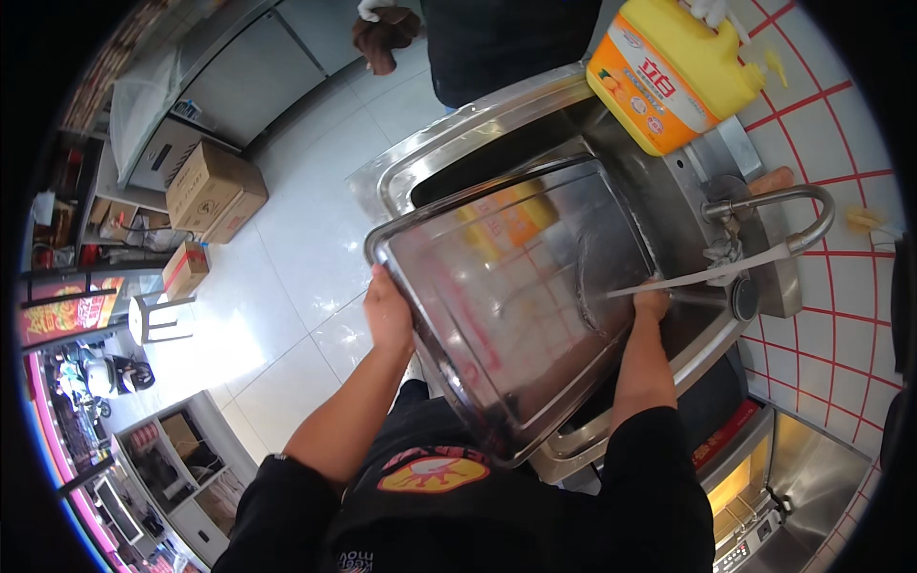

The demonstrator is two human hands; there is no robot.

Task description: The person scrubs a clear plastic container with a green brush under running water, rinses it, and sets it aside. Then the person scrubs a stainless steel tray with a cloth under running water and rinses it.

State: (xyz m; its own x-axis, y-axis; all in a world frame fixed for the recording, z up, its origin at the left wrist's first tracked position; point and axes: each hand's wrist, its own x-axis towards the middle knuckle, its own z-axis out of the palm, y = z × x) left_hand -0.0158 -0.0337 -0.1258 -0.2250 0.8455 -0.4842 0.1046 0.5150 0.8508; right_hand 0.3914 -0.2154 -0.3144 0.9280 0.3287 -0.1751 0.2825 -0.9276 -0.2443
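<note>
A large rectangular metal tray (501, 301) is held tilted over a stainless steel sink (688, 251). My left hand (387, 309) grips its left rim, thumb along the edge. At the right rim my right hand (650, 299) has hold of the tray; its fingers are partly hidden. From the curved metal faucet (817, 208) a stream of water (709, 276) lands on the tray near my right hand and spreads in a ring. The shiny surface mirrors the yellow jug and the wall tiles, and reddish streaks show toward its left side.
A co-worker's gloved hand (706, 10) is on a yellow dish-soap jug (666, 79) at the sink's far corner. Their other gloved hand (374, 8) holds a brown cloth (385, 39). Cardboard boxes (215, 190) and a white stool (154, 319) stand on the tiled floor at left.
</note>
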